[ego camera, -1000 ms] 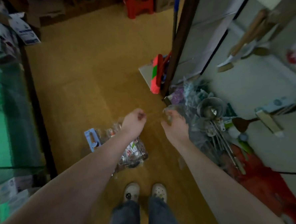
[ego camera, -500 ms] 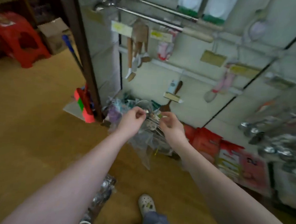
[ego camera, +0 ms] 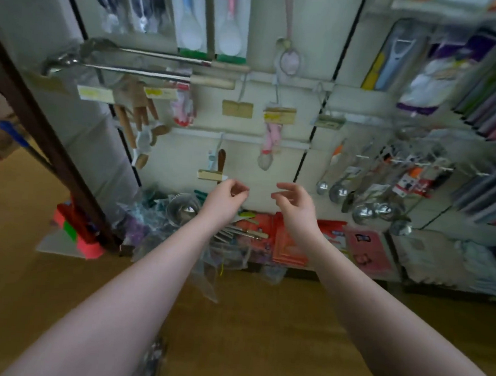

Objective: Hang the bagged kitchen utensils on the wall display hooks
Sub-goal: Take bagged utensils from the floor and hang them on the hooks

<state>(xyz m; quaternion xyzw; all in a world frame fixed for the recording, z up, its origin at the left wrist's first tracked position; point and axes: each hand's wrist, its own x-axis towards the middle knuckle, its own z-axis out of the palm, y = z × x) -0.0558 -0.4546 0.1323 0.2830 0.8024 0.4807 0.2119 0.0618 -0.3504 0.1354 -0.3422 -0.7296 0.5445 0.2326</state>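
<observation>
The left hand [ego camera: 225,199] and right hand [ego camera: 296,204] pinch narrowly, with the bagged utensils [ego camera: 210,275] at six o'clock below the left hand; I cannot tell whether either grips them.

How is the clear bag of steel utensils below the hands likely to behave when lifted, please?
The clear bag looks thin and crumpled, so it will probably be floppy and slippery. The long steel handles seemingly inside suggest it is heavy for its size and may swing or poke through.

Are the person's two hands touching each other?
Apart. The head view shows the left hand and right hand raised side by side, with pale wall visible in the gap between their fingertips.
</observation>
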